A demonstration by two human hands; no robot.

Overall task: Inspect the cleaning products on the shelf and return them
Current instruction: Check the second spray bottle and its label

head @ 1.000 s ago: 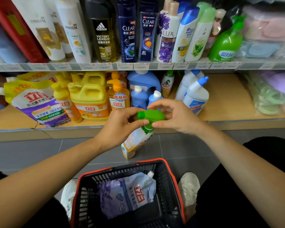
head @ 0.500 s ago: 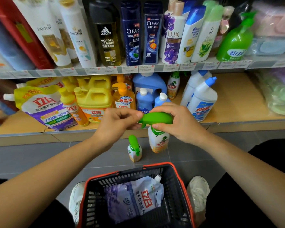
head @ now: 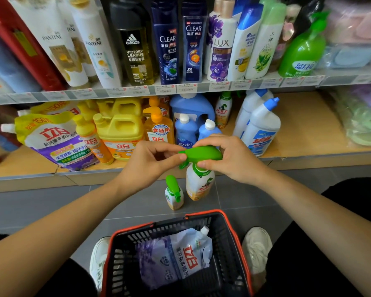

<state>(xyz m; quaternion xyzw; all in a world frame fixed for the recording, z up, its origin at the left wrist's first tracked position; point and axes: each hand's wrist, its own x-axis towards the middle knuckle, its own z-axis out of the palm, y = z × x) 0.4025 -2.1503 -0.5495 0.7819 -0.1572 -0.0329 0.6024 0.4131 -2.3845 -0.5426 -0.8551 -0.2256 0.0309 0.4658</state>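
Observation:
A white-and-orange spray bottle (head: 199, 183) with a green trigger head (head: 201, 154) hangs upright in front of the lower shelf (head: 304, 129), above the grey floor. My right hand (head: 229, 157) grips the green head from the right and over the neck. My left hand (head: 150, 161) pinches the nozzle end of the same head with thumb and fingers. A second, similar spray bottle (head: 174, 194) stands on the floor just left of the held one, and neither hand touches it.
A black basket with a red rim (head: 236, 232) sits on the floor between my white shoes and holds a refill pouch (head: 176, 256). The lower shelf carries yellow detergent jugs (head: 120, 131), blue bottles (head: 184, 129) and white toilet cleaner (head: 259, 125). Shampoo bottles (head: 167, 41) fill the upper shelf.
The held bottle has swung from tilted, base toward the lower left, to upright. The second bottle on the floor came into view behind it. Both hands stay on the green head.

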